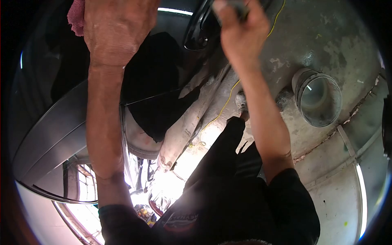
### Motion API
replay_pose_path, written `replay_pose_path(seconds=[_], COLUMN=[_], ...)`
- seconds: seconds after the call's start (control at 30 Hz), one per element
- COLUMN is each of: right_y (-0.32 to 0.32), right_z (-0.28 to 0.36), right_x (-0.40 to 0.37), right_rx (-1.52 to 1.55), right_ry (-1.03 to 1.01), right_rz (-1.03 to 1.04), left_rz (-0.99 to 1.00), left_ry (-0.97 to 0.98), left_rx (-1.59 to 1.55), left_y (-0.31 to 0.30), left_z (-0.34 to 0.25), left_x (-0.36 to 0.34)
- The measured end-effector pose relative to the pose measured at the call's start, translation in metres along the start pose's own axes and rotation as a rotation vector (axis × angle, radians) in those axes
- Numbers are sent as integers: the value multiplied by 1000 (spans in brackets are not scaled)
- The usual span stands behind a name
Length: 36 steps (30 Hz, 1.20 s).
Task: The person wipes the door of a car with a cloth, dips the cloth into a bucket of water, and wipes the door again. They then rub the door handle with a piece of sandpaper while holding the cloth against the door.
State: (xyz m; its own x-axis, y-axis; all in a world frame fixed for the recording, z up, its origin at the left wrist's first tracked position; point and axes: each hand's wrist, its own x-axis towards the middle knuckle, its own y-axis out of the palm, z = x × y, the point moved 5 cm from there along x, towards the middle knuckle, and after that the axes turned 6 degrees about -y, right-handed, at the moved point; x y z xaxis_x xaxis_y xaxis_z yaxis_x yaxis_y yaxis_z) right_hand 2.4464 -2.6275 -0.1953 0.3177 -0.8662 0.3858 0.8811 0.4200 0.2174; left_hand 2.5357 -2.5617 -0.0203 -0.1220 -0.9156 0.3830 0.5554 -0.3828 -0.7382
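Note:
At the upper left, my left hand [120,32] is over a glossy black car body panel [163,24]. A pink cloth [76,17] shows beside it and seems to be in its grip; the fingers are cut off by the top edge. My right hand [245,34] is raised at the top centre, blurred, its thumb and fingers curled round a small greyish item [241,7] that I cannot make out. Just left of it is a black-framed fitting [200,38] on the car.
A grey bucket [320,100] stands on the stained concrete floor [326,49] to the right. A yellow cord [223,108] runs across the floor near my feet. Along the left, a curved dark car part [57,143] juts out. Pale wall panels [335,179] border the lower right.

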Motion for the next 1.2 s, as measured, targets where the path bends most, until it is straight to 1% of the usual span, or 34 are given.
replay_pose_path(seconds=[0.03, 0.07, 0.13, 0.17, 0.2, 0.27, 0.3, 0.33, 0.4, 0.43, 0.47, 0.53, 0.57, 0.67, 0.7, 0.8, 0.83, 0.87, 0.93, 1.0, 1.03, 1.13, 1.17, 1.2], right_y=[1, -1, -4, -2, -1, 2, 0, -2, -1, -2, -5, -6, -2, -4, -4, -6, -5, 1, -1, -5, 0, -7, -6, -3], right_z=[7, 1, 1, 6, 8, 8, 2, -7, -35, -29, -20, -2, -3, -31, -36, -23, -21, -24, -30, -40, -37, -26, -14, -17], right_x=[20, 35, 24, 5, -18, -29, -12, 9, 44, 44, 31, -6, -16, 29, 38, 13, -5, -23, -12, 18, 22, -23, -35, -40], right_rx=[78, 59, -143, -3, -4, 89, 95, 133, 313, 88, 6, 22, 178, 167, 270, 231, 182, 335, 340, 421, 585, 256, 306, 393], right_ry=[319, 280, 143, 162, 269, 308, 243, 268, 388, 258, 188, 397, 410, 315, 362, 455, 544, 582, 609, 534, 446, 649, 637, 654], right_rz=[-8, -30, -43, -88, -12, 8, -57, -111, -189, -184, -218, -60, -81, -237, -253, -258, -209, -228, -212, -272, -318, -168, -161, -157], left_rz=[10, 19, 54, 62, 60, 59, 63, 59, 47, 74, 101, 222, 234, 265, 269, 251, 242, 246, 258, 221, 201, 191, 192, 196], left_ry=[-7, -15, -40, -51, -64, -81, -85, -86, -87, -86, -85, -82, -79, -64, -60, -84, -95, -85, -69, -57, -54, -51, -48, -45], left_rx=[5, 10, 4, -1, -14, -25, -27, -25, -18, 5, 27, 112, 120, 134, 137, 119, 106, 101, 88, 92, 98, 90, 88, 87], left_y=[1, 1, -1, -2, -1, -6, -10, -10, -5, -3, -1, 2, 0, 0, 0, -1, -1, 0, 1, 2, 2, 2, 2, 3], left_z=[0, -1, -2, -2, -3, -6, -11, -12, -10, -8, -5, 2, 2, -2, 0, 0, 0, 1, 3, 2, 2, 0, 1, 2], left_x=[0, 0, 1, 3, 3, 9, 12, 14, 12, 8, 4, -4, -2, 1, -1, 0, 1, 2, 1, 3, 3, 5, 5, 5])
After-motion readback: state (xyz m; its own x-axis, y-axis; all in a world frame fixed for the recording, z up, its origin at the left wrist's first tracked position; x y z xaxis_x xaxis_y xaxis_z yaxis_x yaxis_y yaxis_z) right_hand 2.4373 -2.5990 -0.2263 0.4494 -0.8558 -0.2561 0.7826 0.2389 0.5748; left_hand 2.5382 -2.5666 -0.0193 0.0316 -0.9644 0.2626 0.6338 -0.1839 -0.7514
